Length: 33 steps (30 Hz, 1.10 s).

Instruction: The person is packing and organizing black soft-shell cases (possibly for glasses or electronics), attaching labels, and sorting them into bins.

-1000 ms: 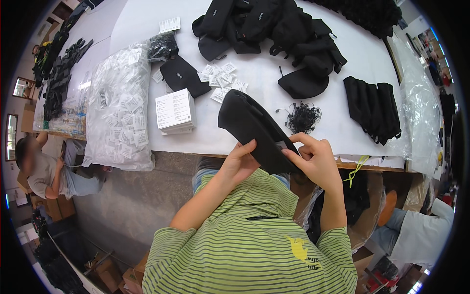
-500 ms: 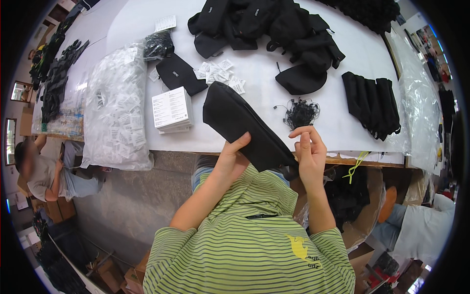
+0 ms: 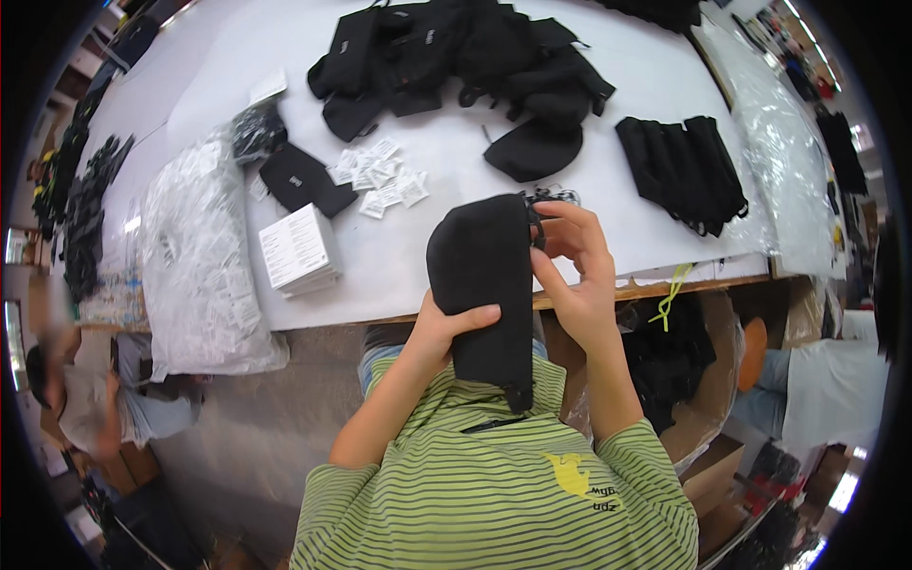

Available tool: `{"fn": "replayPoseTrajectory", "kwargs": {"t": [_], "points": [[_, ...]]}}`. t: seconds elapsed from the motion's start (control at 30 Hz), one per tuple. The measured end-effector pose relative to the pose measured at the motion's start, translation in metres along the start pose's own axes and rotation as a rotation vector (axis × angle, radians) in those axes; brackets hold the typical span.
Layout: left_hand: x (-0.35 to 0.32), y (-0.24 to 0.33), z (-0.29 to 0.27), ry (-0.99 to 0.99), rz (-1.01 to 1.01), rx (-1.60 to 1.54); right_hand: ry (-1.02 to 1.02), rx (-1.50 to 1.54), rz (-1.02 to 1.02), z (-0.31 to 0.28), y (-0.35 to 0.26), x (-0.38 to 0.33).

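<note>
A black zippered pouch (image 3: 484, 266) stands upright in front of my body, just over the table's near edge. My left hand (image 3: 446, 332) is closed on its lower left side, the thumb lying across the front. At the pouch's upper right edge, my right hand (image 3: 581, 280) pinches a small black loop (image 3: 538, 230) between thumb and fingers; whether the loop is fixed to the pouch I cannot tell. Partly hidden behind those fingers, a tangle of thin black loops (image 3: 562, 194) lies on the white table (image 3: 427, 237).
Loose white tags (image 3: 380, 176), a stack of white cards (image 3: 299, 252) and a bulging clear bag of tags (image 3: 204, 256) lie to the left. A heap of black pouches (image 3: 456, 62) lies farther back, a row of them (image 3: 679, 171) to the right. A person (image 3: 85, 399) sits far left.
The pouch has turned from slanted to upright. My right hand has moved from beside the black tangle to the pouch's upper right edge and now pinches a small black loop there.
</note>
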<state>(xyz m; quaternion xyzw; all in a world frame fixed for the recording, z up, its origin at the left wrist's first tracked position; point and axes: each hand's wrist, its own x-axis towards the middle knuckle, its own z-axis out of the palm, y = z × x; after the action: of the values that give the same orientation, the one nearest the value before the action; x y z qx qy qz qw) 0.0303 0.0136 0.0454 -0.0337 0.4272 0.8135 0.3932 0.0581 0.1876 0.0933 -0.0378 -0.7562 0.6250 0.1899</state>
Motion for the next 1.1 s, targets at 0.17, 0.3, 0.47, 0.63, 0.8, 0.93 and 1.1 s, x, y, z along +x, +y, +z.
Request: {"fn": "replayPoseTrajectory", "kwargs": {"t": [0.17,0.3,0.47,0.63,0.8,0.93,1.1], "points": [[0.002,-0.001,0.005,0.033,-0.095,0.093,0.11,-0.252,-0.085,-0.013,-0.006,0.004],[0.001,-0.009,0.004,0.094,-0.015,0.06,0.137,-0.294,-0.238,-0.017,0.0,0.004],[0.025,-0.016,-0.026,-0.039,-0.09,-0.244,0.096,-0.316,-0.317,-0.012,-0.001,-0.005],[0.057,-0.004,-0.059,-0.334,0.024,-0.353,-0.126,-0.057,-0.197,-0.009,-0.013,-0.025],[0.062,0.005,-0.03,-0.022,-0.075,-0.307,-0.165,-0.066,-0.042,-0.014,-0.016,-0.031],[0.064,-0.002,-0.024,-0.252,-0.099,-0.419,-0.18,-0.048,-0.048,-0.01,-0.022,-0.027],[0.059,0.0,-0.027,-0.272,-0.089,-0.474,-0.194,-0.126,-0.078,-0.002,-0.021,-0.025]]}}
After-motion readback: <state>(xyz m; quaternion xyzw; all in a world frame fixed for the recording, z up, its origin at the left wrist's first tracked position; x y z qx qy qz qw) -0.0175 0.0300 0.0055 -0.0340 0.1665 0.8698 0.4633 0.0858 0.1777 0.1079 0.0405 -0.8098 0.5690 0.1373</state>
